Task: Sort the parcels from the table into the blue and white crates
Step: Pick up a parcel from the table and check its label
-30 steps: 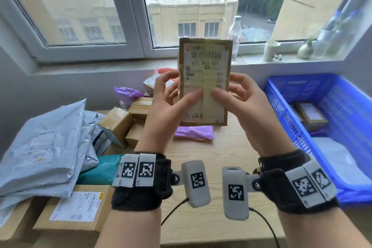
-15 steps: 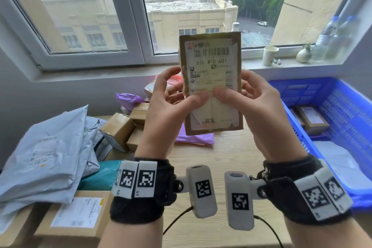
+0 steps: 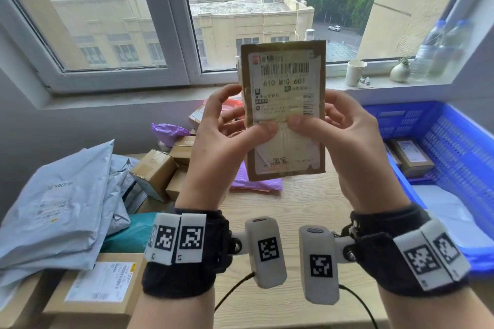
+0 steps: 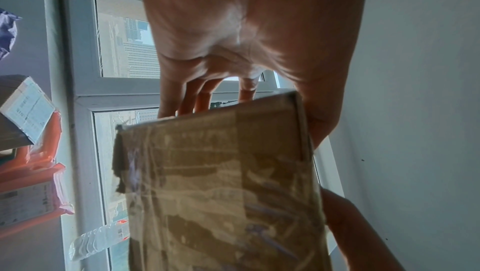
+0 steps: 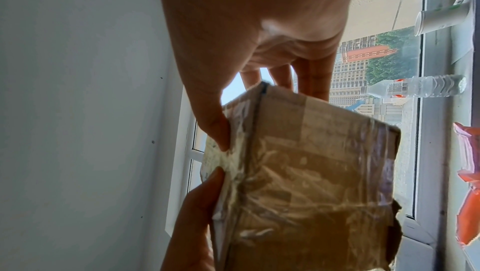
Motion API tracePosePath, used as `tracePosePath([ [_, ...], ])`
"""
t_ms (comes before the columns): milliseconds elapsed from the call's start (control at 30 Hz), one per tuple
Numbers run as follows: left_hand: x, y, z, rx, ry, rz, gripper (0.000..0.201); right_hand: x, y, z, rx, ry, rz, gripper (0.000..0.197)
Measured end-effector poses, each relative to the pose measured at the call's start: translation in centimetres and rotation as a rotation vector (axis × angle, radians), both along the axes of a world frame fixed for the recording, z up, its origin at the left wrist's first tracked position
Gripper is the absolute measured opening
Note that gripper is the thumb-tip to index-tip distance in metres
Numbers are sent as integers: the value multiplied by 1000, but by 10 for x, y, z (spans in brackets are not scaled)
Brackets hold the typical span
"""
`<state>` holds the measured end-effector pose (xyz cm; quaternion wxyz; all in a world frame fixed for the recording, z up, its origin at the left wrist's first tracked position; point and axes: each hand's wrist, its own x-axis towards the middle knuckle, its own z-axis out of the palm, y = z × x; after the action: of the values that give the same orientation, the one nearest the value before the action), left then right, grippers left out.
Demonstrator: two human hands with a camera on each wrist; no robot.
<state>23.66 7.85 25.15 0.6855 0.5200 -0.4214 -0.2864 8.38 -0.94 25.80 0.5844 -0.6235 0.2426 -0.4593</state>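
Both hands hold one flat cardboard parcel (image 3: 284,112) upright above the tabletop (image 3: 294,211), its label side turned toward the person. On the left hand (image 3: 219,152) the thumb presses the label face near the middle while the fingers curl round behind the parcel's left edge; the right hand (image 3: 355,147) mirrors it, thumb on the face and fingers wrapped behind the right edge. The two thumb tips nearly meet on the label. In the wrist views the parcel's taped brown back (image 4: 221,193) shows with the fingers (image 5: 314,78) lying behind it.

Right of the right hand stands the blue crate (image 3: 454,147), with a small brown box (image 3: 411,155) and a white bag lying in it. Left of the left hand lies a heap of grey mailer bags (image 3: 58,200), with several small cardboard boxes (image 3: 155,171) just beyond them. Under the held parcel a purple mailer (image 3: 256,181) lies flat on the tabletop. Beyond the hands, a paper cup (image 3: 355,72) stands on the windowsill.
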Motion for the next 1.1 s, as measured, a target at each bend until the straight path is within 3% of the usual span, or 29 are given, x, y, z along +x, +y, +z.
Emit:
tracePosePath([
  [267,0,-2,-1,27,3,-24,56,2,1,-6,37,-12,-13,39],
  [433,-7,-7,-6,63,-26,-63,73,-2,7,-13,38,24,-56,41],
  [767,-50,-26,-34,152,-36,-236,58,-52,20,-46,120,88,-262,32],
  [1100,-157,-85,-74,233,1,-292,36,-159,-20,-86,224,174,-460,44],
])
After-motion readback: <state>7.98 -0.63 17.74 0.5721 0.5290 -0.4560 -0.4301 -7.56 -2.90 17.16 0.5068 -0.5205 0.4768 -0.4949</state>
